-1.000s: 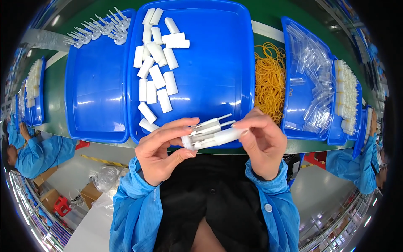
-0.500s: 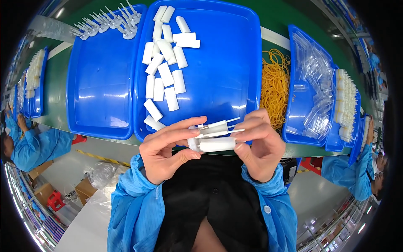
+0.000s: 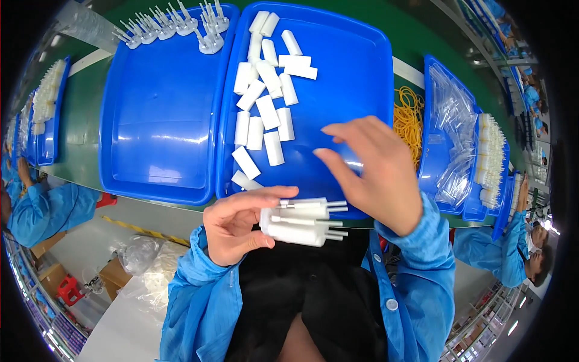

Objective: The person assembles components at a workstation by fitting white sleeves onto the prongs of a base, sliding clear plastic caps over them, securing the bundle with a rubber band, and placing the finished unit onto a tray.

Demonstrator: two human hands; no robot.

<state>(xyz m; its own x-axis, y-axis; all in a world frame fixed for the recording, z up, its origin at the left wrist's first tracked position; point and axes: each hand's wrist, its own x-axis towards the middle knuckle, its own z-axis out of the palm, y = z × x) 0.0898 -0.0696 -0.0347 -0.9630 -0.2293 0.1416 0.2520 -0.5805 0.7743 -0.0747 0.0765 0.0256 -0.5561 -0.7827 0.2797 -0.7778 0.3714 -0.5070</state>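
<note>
My left hand [image 3: 232, 226] grips a white plastic holder with pins [image 3: 298, 224] by its base, close to the front edge of the table. Thin rods stick out to the right from it, and white sleeve-like blocks sit around them. Over the lower right of the middle blue tray [image 3: 344, 78] hovers my right hand [image 3: 383, 172], thumb and fingers apart with nothing between them. Several loose white cylindrical pieces [image 3: 268, 111] lie along the left half of that tray, some overlapping.
A left blue tray [image 3: 160, 114] carries several upright pin holders [image 3: 175, 24] at its far edge. To the right are yellow rubber bands [image 3: 408, 120], a tray with clear plastic tubes [image 3: 452, 142] and rows of white pieces [image 3: 493, 160]. Blue-sleeved co-workers [image 3: 497, 250] sit at both sides.
My right hand has let go of the pin holder and moved up and right over the middle tray, opening. The holder stays in my left hand, slightly lower. The view has shifted a little.
</note>
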